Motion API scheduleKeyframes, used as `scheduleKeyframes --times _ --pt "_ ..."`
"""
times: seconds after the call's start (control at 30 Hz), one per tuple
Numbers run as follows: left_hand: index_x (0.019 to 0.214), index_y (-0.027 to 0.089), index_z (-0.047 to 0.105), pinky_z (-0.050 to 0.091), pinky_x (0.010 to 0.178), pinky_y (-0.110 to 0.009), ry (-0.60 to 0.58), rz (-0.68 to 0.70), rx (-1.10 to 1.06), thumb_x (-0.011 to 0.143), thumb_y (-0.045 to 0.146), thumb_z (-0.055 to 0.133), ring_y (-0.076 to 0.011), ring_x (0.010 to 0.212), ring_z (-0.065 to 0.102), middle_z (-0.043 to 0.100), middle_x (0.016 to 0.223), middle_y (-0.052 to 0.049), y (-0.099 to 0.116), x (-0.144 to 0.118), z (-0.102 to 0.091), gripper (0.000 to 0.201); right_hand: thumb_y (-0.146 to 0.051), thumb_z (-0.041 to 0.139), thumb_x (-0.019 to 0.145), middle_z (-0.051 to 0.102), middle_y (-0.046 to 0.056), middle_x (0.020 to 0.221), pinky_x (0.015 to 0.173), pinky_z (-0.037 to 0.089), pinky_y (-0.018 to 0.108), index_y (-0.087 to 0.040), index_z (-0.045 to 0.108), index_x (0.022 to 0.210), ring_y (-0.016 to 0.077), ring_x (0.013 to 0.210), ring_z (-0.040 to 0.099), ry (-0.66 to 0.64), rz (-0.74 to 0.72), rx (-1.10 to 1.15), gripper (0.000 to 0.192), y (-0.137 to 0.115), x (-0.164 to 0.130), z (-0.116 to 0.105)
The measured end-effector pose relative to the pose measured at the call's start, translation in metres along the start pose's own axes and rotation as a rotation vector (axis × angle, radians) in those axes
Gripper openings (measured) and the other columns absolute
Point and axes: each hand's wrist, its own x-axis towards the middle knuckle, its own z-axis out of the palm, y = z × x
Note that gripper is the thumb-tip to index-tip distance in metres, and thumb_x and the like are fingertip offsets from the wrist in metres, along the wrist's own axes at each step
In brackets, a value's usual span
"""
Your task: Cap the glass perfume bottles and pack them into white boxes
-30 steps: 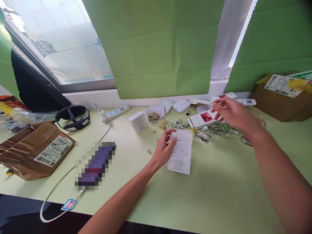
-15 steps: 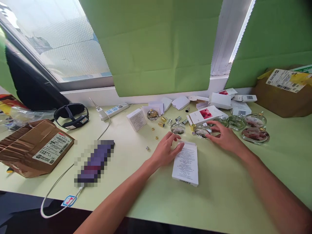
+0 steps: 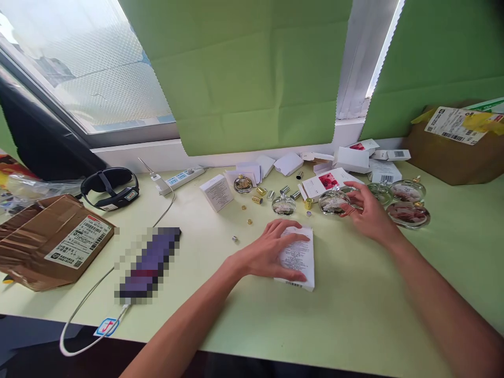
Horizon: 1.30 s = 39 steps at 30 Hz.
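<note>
My left hand [image 3: 273,252] lies spread over a white printed carton [image 3: 301,257], its fingers apart across the top face. My right hand [image 3: 366,212] has thumb and fingers at the right edge of a clear glass perfume bottle [image 3: 334,203]. The fingers partly cover that edge. Another perfume bottle [image 3: 283,206] stands left of it, with a gold cap [image 3: 308,203] and a small violet-topped piece [image 3: 308,213] between them. More perfume bottles [image 3: 408,214] cluster right of my right hand, some partly hidden.
Gold and silver caps [image 3: 257,199] lie scattered behind the hands. Opened white cartons [image 3: 352,159] line the window side, near a round bottle [image 3: 243,184] and a standing carton [image 3: 216,192]. Leftward are a blurred phone [image 3: 151,262], a headset [image 3: 110,190] and a cardboard box [image 3: 55,241].
My left hand has moved from the carton's far left corner to spread across it. My right hand and its bottle have shifted slightly right and back. The view has turned a little.
</note>
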Motion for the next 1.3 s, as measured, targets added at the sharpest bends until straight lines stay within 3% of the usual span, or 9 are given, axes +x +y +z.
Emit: scheduleKeyframes --times 0.13,0.2,0.3,0.37,0.53,1.0,1.3 --pt "0.134 0.03 0.056 0.028 0.117 -0.054 0.129 -0.027 0.049 0.09 0.049 0.061 -0.0332 0.14 0.035 0.046 0.148 -0.011 -0.002 0.001 -0.005 0.048 -0.047 0.061 0.085 0.058 0.01 0.115 0.085 0.059 0.048 -0.03 0.042 0.138 0.0333 0.11 0.062 0.008 -0.015 0.041 0.058 -0.004 -0.001 -0.001" --pt "0.132 0.03 0.057 0.028 0.118 -0.053 0.149 0.028 0.053 0.088 0.05 0.064 -0.0326 0.14 0.037 0.049 0.146 -0.011 0.001 0.002 -0.004 0.049 -0.046 0.061 0.086 0.058 0.01 0.112 0.084 0.06 0.047 -0.028 0.043 0.136 0.0327 0.109 0.062 0.023 -0.023 0.056 0.057 -0.004 -0.001 -0.001" --pt "0.132 0.031 0.059 0.021 0.122 -0.053 0.081 0.152 0.07 0.075 0.057 0.075 -0.0347 0.141 0.039 0.051 0.146 -0.01 0.007 0.004 0.005 0.064 -0.045 0.061 0.086 0.057 0.009 0.109 0.083 0.06 0.045 -0.027 0.043 0.136 0.0309 0.107 0.062 0.023 -0.035 0.067 0.056 -0.001 0.0 0.0" --pt "0.132 0.031 0.06 0.017 0.124 -0.052 0.051 0.181 0.117 0.077 0.056 0.075 -0.0337 0.141 0.04 0.05 0.148 -0.01 0.009 0.005 0.011 0.062 -0.045 0.061 0.086 0.056 0.008 0.109 0.085 0.06 0.045 -0.027 0.043 0.136 0.0302 0.108 0.062 0.032 -0.042 0.048 0.056 0.002 0.001 0.001" --pt "0.134 0.03 0.058 0.015 0.125 -0.048 0.041 0.075 0.257 0.087 0.051 0.066 -0.0287 0.145 0.035 0.044 0.153 -0.009 0.004 0.005 0.013 0.052 -0.045 0.062 0.086 0.056 0.008 0.11 0.083 0.061 0.046 -0.03 0.045 0.136 0.031 0.111 0.062 0.055 -0.058 0.038 0.054 0.012 0.003 0.004" --pt "0.128 0.025 0.058 0.017 0.123 -0.05 0.13 -0.078 0.368 0.082 0.041 0.066 -0.0294 0.141 0.039 0.046 0.15 -0.009 -0.015 0.001 0.002 0.049 -0.039 0.06 0.088 0.056 0.011 0.111 0.081 0.062 0.043 -0.026 0.049 0.136 0.0311 0.111 0.063 -0.002 -0.048 0.003 0.051 0.002 -0.002 0.008" --pt "0.137 0.027 0.052 0.013 0.125 -0.051 0.209 -0.18 0.465 0.093 0.039 0.053 -0.0266 0.144 0.035 0.045 0.152 -0.006 -0.027 0.005 0.006 0.046 -0.036 0.059 0.09 0.055 0.012 0.113 0.081 0.061 0.044 -0.026 0.049 0.138 0.03 0.104 0.066 -0.067 -0.036 -0.01 0.051 0.011 0.0 0.009"
